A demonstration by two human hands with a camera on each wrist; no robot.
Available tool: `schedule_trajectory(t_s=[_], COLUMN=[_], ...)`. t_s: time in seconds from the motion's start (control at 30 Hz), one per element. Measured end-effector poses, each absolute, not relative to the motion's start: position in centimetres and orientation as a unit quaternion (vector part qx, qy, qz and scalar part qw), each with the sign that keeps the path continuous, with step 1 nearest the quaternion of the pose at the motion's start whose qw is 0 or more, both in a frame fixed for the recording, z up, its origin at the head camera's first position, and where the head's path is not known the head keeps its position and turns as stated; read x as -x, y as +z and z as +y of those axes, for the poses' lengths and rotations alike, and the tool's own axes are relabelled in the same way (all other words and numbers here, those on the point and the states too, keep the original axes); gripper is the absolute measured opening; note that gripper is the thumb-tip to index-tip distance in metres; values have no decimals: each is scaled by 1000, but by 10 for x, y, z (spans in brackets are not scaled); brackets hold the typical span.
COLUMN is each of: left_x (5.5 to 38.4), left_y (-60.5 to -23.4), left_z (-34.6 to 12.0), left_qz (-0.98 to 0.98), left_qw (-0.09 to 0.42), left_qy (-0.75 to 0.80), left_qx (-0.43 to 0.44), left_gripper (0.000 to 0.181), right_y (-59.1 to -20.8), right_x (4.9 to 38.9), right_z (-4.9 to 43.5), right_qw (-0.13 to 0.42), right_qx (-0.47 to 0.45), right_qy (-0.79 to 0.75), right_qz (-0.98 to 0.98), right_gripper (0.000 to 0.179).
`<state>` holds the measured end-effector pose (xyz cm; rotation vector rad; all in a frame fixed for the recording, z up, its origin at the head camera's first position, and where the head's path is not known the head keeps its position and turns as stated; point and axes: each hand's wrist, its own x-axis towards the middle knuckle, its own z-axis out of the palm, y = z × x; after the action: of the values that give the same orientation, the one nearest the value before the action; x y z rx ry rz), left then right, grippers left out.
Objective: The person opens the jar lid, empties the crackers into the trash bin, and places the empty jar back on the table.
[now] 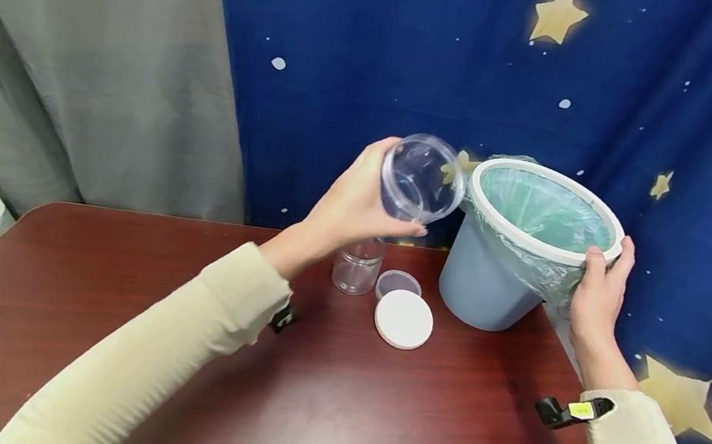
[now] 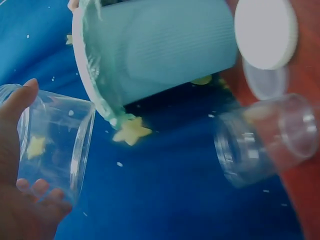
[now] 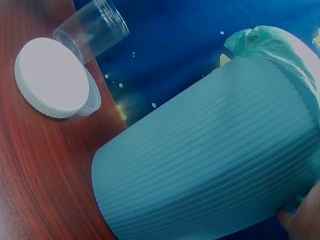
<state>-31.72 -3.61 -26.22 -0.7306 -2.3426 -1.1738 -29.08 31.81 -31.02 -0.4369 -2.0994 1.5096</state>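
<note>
My left hand (image 1: 360,196) grips a clear plastic jar (image 1: 422,178) in the air, its round mouth turned up toward the head view. Fingers and thumb wrap its side; in the left wrist view the see-through wall (image 2: 60,135) shows the curtain behind. With its thumb over the white rim, my right hand (image 1: 599,297) holds a blue-grey trash can (image 1: 489,273) lined with a green bag (image 1: 537,211). The held jar is just left of the can's rim.
Behind the left forearm stands a second clear jar (image 1: 357,272) on the brown table (image 1: 329,402). A white ribbed lid (image 1: 404,320) overlaps a clear lid (image 1: 399,282) beside it. A blue star-patterned curtain (image 1: 382,49) hangs behind, with a grey curtain (image 1: 90,59) at left.
</note>
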Motion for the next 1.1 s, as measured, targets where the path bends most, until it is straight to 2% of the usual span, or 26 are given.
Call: schedule_trajectory(t_s=[0.17, 0.43, 0.73, 0.97, 1.1], left_x=[302, 284, 285, 284, 282], left_y=[-300, -363, -407, -432, -444], left_z=[-67, -103, -88, -66, -60], left_qz=[-825, -846, -864, -844, -843], left_qw=[202, 140, 58, 14, 12], left_qy=[-464, -479, -486, -521, -526], left_qx=[252, 188, 119, 126, 110], left_gripper=[110, 111, 110, 112, 113], right_y=[-310, -308, -302, -302, -302], right_x=[294, 299, 301, 289, 279], right_z=[320, 323, 331, 338, 339], right_qw=[253, 240, 227, 198, 177], right_qx=[160, 147, 152, 160, 164], right_qy=[561, 573, 568, 527, 477], right_qz=[-772, -770, -776, -811, -845], right_gripper=[64, 64, 66, 70, 73])
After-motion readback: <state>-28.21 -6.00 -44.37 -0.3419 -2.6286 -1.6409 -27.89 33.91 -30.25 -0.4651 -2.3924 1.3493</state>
